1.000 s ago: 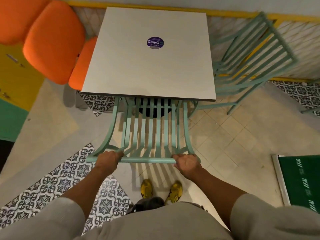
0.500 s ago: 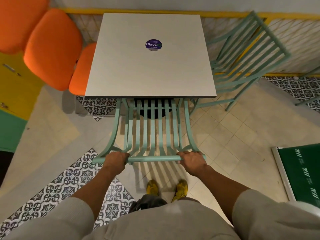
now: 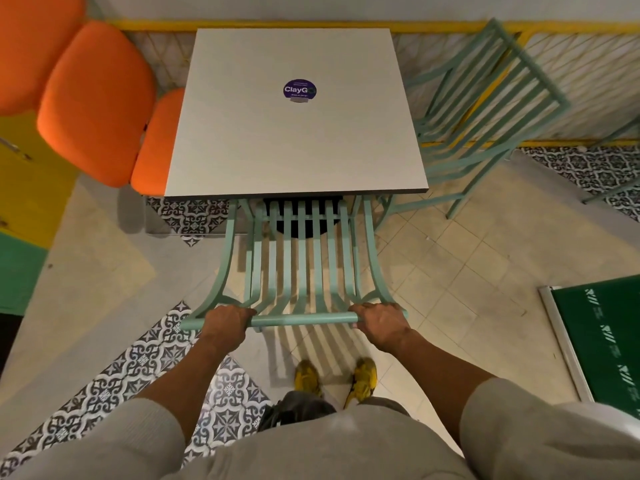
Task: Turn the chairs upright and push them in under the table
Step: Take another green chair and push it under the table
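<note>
A mint-green slatted metal chair (image 3: 301,271) stands upright in front of me, its seat hidden under the near edge of the square white table (image 3: 294,140). My left hand (image 3: 225,320) and my right hand (image 3: 379,322) both grip the chair's top rail, one near each end. A second mint-green chair (image 3: 485,109) stands at the table's right side, angled and mostly outside the tabletop. A purple round sticker (image 3: 299,89) sits on the tabletop.
Orange padded seats (image 3: 97,102) line the left side of the table. A yellow railing (image 3: 450,26) runs behind it. A green board with a white frame (image 3: 602,341) lies on the floor at right. My yellow shoes (image 3: 336,377) stand just behind the chair.
The view has drawn back a little from the table. Both hands have kept their grip on the top rail, and the chair back looks slightly further out from the table edge.
</note>
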The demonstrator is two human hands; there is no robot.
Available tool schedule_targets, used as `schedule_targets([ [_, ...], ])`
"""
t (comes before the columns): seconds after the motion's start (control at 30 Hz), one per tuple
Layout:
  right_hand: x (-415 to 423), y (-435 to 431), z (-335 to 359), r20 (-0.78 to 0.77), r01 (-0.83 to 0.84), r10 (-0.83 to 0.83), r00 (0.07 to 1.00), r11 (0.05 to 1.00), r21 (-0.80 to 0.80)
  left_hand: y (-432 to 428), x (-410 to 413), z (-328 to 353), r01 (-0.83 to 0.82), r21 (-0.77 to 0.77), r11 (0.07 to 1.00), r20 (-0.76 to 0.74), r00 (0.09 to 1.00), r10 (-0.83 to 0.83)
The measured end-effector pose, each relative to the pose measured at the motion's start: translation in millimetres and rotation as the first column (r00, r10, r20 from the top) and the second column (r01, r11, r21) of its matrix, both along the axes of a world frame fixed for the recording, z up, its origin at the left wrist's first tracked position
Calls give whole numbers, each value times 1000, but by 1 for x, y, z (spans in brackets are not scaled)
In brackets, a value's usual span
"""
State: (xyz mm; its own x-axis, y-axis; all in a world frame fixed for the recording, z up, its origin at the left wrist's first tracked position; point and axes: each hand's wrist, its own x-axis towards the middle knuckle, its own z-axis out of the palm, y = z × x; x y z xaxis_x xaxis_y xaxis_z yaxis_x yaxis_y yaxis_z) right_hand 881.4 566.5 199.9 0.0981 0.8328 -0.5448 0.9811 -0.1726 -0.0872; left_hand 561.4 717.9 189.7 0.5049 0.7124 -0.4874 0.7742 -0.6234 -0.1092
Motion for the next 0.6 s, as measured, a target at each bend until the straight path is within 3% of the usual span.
schedule_targets([
  [0.6, -5, 9, 6, -36, -7, 6, 999, 999, -33, 10, 3, 14, -76, -29, 997, -18, 997, 75],
])
